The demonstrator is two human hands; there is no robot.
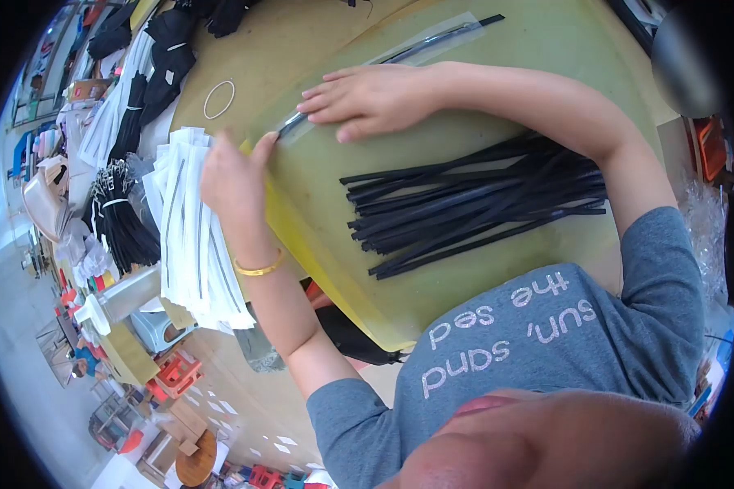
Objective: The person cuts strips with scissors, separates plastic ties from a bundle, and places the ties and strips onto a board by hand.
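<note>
Black strips: a loose pile (473, 204) on the mat (310, 187), towards its near edge, ends roughly level on the left.
White strips: a layered stack (192, 236) on the bench (277, 49), just outside the mat's left edge.
Left hand: blurred (235, 175), at the mat's left edge, thumb out by the single strip's left end; whether it grips cannot be told. A gold bracelet (258, 267) circles the wrist.
Right hand: flat, palm down (375, 99), fingers slightly spread over the single strip, pinching nothing.
Single strip: dark (432, 43), running slantwise from the mat's left edge towards its far edge, with clear film (457, 41) along it; its black far end sticks out.
Cords: a tied black bundle (122, 220) left of the white stack.
Ring: thin, white (206, 102), on the bench beyond the left hand.
</note>
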